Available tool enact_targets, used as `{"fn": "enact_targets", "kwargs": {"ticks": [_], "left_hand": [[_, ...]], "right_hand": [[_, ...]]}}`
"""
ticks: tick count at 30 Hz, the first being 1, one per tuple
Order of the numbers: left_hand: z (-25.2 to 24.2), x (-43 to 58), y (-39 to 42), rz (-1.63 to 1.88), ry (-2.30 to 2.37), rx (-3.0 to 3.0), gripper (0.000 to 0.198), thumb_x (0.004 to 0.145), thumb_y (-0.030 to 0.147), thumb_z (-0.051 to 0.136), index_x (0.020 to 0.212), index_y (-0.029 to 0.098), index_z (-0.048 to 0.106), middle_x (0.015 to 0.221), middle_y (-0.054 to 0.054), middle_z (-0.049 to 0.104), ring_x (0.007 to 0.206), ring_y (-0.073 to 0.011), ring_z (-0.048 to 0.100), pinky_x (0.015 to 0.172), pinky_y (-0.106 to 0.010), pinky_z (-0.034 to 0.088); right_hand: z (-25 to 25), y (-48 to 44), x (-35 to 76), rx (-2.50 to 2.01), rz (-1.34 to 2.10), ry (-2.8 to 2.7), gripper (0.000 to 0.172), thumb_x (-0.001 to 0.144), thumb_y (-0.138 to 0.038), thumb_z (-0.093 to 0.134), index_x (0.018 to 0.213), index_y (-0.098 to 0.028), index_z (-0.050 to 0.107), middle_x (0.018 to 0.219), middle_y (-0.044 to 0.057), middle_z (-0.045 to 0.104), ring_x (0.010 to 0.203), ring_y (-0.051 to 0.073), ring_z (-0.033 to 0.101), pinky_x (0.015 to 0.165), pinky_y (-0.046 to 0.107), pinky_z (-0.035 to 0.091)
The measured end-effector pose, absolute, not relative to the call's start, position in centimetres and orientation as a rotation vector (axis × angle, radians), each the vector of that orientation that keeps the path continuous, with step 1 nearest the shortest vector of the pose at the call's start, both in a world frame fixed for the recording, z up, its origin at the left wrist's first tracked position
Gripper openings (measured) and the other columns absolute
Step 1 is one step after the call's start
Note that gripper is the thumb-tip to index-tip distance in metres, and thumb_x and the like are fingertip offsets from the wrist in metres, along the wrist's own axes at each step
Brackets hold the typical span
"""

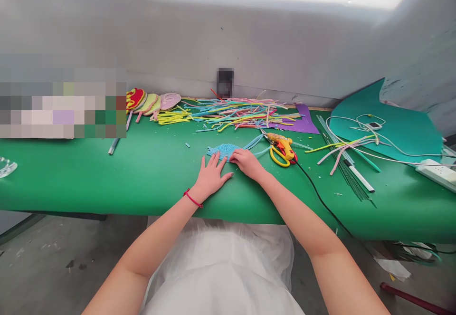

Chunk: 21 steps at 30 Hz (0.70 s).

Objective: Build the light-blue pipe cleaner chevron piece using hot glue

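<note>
A flat light-blue piece made of pipe cleaners laid side by side (223,149) lies on the green table, with a ridged leaf-like pattern. My left hand (210,176) rests flat with fingers spread, its fingertips on the near edge of that piece. Closed in a pinch, my right hand (246,163) holds the piece's lower right edge; the exact strand between its fingers is hidden. Loose blue pipe cleaner ends (255,141) trail to the right behind this hand. Just right of them lie a yellow glue gun (281,143) and yellow-handled scissors (278,159), close together.
Pipe cleaners of several colours (242,113) are heaped at the back, beside a purple sheet (308,121). Finished-looking fuzzy shapes (151,103) lie back left. Thin green wires (352,177), a teal sheet (402,127), white cables and a power strip (436,173) occupy the right.
</note>
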<state>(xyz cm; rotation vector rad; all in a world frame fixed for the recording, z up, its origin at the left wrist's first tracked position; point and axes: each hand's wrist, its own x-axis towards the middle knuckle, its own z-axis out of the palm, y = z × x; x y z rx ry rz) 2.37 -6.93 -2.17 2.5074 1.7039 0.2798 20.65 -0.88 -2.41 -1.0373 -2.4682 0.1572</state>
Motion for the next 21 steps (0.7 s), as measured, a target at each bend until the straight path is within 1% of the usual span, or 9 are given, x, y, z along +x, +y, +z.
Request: {"fn": "enact_targets", "kwargs": {"ticks": [4,8,14,18,21], "left_hand": [[-2.3,2.4,-6.9,0.283,1.701,2.522,0.065,0.092,0.058,0.035,0.146,0.021,0.035,0.155,-0.013,0.024,0.143,-0.0289,0.024,0.114,-0.059,0.012],[-2.5,2.4,-6.8,0.295,1.710,2.530,0.064,0.092,0.058,0.035,0.146,0.023,0.035,0.155,-0.012,0.025,0.142,-0.0289,0.025,0.114,-0.059,0.012],[-2.1,2.4,-6.9,0.231,1.715,2.515,0.067,0.092,0.060,0.029,0.148,0.022,0.031,0.157,-0.011,0.020,0.144,-0.0283,0.019,0.116,-0.057,0.010],[-2.0,2.3,-7.0,0.229,1.709,2.518,0.067,0.093,0.059,0.026,0.148,0.022,0.030,0.157,-0.010,0.019,0.145,-0.0279,0.018,0.116,-0.056,0.009],[-2.0,2.2,-7.1,0.242,1.698,2.526,0.065,0.093,0.059,0.027,0.148,0.024,0.029,0.157,-0.011,0.019,0.145,-0.0275,0.018,0.115,-0.057,0.009]], "right_hand": [[-2.3,1.2,21.4,-0.849,0.209,-2.599,0.021,0.095,-0.023,0.047,0.088,-0.019,0.066,0.089,0.006,0.065,0.088,0.018,0.056,0.079,0.032,0.039],[-2.8,2.2,21.9,-0.754,0.243,-2.573,0.024,0.095,-0.029,0.047,0.087,-0.020,0.068,0.089,0.006,0.066,0.086,0.017,0.055,0.080,0.032,0.042],[-3.4,1.1,23.7,-0.857,0.118,-2.367,0.022,0.093,-0.032,0.051,0.087,-0.023,0.070,0.095,0.007,0.066,0.085,0.019,0.055,0.081,0.035,0.045],[-3.8,0.8,25.1,-0.917,0.245,-2.256,0.025,0.093,-0.034,0.049,0.092,-0.024,0.071,0.094,0.007,0.064,0.087,0.019,0.059,0.079,0.034,0.049],[-4.1,1.0,25.6,-0.963,0.337,-2.188,0.026,0.093,-0.035,0.048,0.095,-0.025,0.072,0.096,0.006,0.063,0.088,0.018,0.061,0.081,0.034,0.051]]}}
